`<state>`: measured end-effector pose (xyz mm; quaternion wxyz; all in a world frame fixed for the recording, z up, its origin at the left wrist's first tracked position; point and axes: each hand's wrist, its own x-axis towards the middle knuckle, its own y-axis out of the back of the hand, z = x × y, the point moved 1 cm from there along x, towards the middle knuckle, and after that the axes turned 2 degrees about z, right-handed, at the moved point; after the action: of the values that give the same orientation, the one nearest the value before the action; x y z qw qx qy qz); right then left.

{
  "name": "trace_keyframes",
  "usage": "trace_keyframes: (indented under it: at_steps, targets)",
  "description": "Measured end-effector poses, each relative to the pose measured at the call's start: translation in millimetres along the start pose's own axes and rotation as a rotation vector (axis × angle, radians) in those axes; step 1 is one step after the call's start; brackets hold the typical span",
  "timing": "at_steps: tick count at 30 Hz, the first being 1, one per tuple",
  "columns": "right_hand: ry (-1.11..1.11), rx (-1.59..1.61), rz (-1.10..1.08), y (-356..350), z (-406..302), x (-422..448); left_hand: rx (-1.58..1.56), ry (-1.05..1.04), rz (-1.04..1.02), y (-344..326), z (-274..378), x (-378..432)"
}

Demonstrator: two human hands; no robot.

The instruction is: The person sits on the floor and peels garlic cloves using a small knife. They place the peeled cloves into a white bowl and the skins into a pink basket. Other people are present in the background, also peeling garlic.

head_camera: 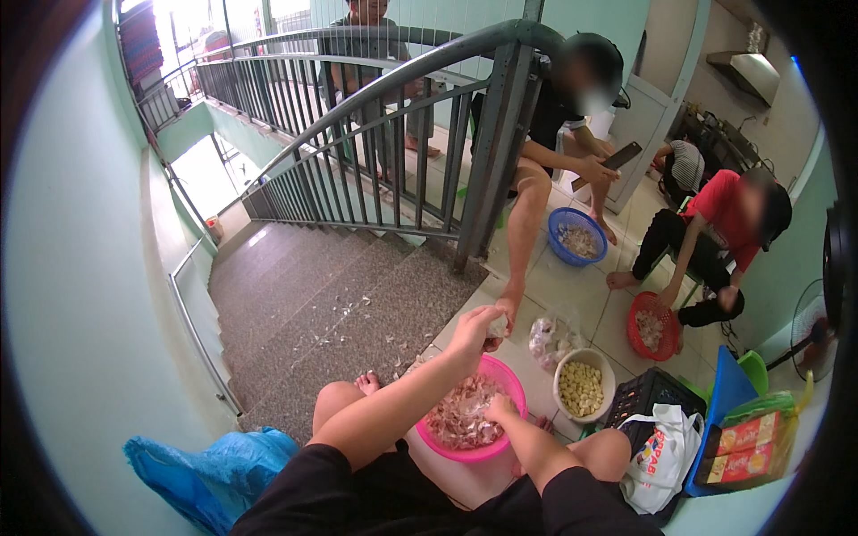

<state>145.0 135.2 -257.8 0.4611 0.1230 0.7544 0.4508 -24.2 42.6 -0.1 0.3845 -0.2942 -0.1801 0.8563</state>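
My left hand (477, 329) is raised beyond the far rim of a pink plastic basin (513, 382), its fingers closed around a whitish piece that looks like garlic. My right hand (500, 407) reaches down to the basin's right side, its fingertips among papery garlic skins (466, 419); whether they grip anything is hidden. To the right, a whitish bowl (562, 402) holds peeled garlic cloves (581, 388). Behind that bowl lies a clear plastic bag (551, 340) with what look like garlic bulbs.
Granite stairs (322, 295) with scattered skins descend at left beside a metal railing (395, 87). A blue sack (214, 476) lies near left. At right are a black crate (647, 395) and a white bag (660, 455). Several people sit beyond, with blue (600, 254) and red (633, 335) baskets.
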Motion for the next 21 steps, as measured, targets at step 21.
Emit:
trace_keyframes:
  at_steps: [21]
  targets:
    - [0.819, 0.771, 0.696, 225.5, -57.6, -156.6, 0.115, -0.053, 0.029, -35.0, -41.0, -16.7]
